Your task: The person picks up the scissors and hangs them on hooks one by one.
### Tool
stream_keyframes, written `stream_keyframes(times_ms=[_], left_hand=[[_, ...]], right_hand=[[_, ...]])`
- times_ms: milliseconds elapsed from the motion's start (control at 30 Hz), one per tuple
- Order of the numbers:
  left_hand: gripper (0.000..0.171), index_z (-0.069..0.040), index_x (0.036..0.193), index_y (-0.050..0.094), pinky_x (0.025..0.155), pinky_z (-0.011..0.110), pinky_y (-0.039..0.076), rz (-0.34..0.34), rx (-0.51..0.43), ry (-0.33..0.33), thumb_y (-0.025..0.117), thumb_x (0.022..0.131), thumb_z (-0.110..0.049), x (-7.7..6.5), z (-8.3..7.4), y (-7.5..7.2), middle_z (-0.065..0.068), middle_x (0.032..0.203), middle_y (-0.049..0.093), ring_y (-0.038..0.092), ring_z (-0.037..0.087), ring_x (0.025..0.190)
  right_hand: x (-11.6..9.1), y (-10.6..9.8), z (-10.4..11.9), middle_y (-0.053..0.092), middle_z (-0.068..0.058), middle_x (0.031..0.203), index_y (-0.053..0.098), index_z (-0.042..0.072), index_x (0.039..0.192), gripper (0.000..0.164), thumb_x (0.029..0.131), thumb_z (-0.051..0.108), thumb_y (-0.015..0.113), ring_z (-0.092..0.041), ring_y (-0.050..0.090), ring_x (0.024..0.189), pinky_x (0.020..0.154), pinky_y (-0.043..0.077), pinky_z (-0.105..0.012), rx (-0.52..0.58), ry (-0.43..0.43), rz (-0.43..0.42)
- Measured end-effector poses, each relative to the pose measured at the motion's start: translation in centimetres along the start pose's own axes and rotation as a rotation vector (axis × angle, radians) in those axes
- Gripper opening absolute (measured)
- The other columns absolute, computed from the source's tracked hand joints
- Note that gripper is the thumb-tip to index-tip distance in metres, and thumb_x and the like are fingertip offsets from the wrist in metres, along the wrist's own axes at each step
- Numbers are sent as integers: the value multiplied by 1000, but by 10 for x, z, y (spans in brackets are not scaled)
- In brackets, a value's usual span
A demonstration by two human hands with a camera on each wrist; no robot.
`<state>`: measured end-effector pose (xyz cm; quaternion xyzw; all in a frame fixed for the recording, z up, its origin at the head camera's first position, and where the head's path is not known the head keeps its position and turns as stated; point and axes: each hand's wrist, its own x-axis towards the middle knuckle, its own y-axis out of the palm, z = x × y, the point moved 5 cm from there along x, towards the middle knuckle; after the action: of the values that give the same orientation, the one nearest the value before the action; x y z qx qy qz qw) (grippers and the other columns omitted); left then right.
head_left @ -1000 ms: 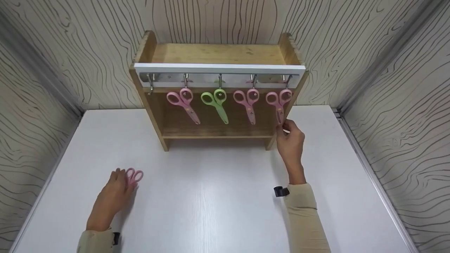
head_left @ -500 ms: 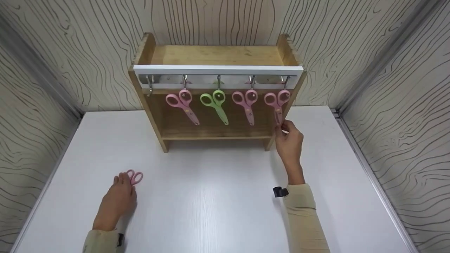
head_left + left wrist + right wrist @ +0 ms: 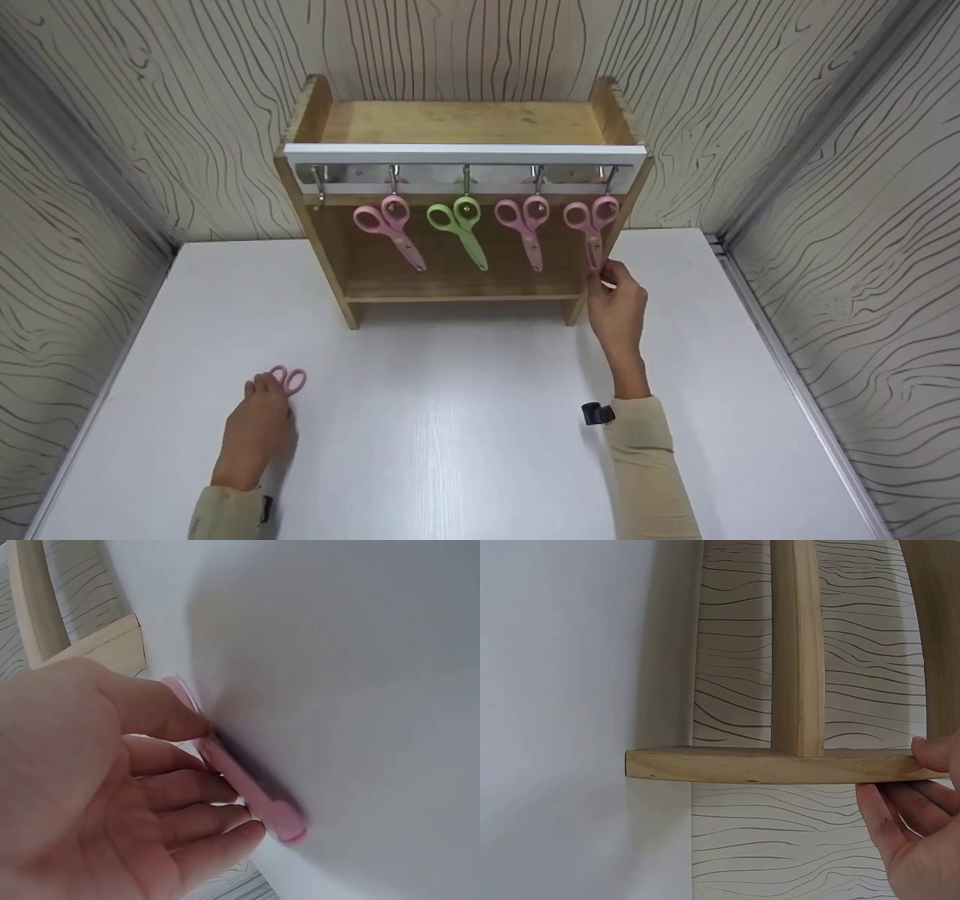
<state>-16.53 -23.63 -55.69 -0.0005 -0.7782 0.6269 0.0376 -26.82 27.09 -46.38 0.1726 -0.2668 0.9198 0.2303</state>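
Observation:
Low over the white table, my left hand (image 3: 257, 427) pinches pink scissors (image 3: 298, 382) at the front left, covering their blades in the head view. In the left wrist view, the thumb and fingertips meet on the scissors (image 3: 251, 784), which stand edge-on close to the tabletop. My right hand (image 3: 619, 311) grips the right side panel (image 3: 727, 766) of a wooden shelf, thumb on one face and fingers on the other. Just above those fingertips hang pink scissors (image 3: 592, 225) on the rightmost hook. Green scissors (image 3: 463, 229) and two other pink pairs hang further left.
The wooden shelf (image 3: 465, 124) stands at the table's back, a white rail (image 3: 465, 154) with several metal hooks across its front. Its leftmost hook (image 3: 319, 187) bears nothing. Wood-patterned walls (image 3: 840, 247) enclose the back and sides of the table (image 3: 420, 420).
My left hand has shifted right and slid along the scissors, its fingers closing on them. The right hand keeps its place on the panel. The head view has tilted slightly.

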Motion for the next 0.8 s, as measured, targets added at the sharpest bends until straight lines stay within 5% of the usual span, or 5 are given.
stream_keyframes(times_ms=[300, 567, 800], left_hand=[[32, 35, 113, 55, 67, 55, 66, -115, 208, 22, 63, 92, 13, 2, -19, -3, 51, 103, 64, 71, 60, 93], [16, 27, 94, 66, 78, 56, 66, -169, 292, 105, 73, 81, 21, 3, -29, -5, 43, 93, 69, 73, 49, 80], [19, 28, 96, 64, 73, 51, 67, -181, 381, 131, 73, 81, 19, 1, -28, -2, 42, 93, 69, 73, 45, 78]], right_hand=[[-2, 0, 1, 77, -26, 113, 70, -7, 120, 24, 103, 8, 63, -36, 77, 107, 91, 67, -45, -19, 15, 9], [-1, 1, -1, 76, -26, 113, 70, -7, 121, 24, 103, 7, 62, -35, 77, 107, 91, 66, -43, 7, 35, 16], [-1, 1, 0, 76, -27, 115, 69, -7, 122, 26, 103, 9, 62, -36, 77, 108, 92, 66, -44, 18, 34, 13]])
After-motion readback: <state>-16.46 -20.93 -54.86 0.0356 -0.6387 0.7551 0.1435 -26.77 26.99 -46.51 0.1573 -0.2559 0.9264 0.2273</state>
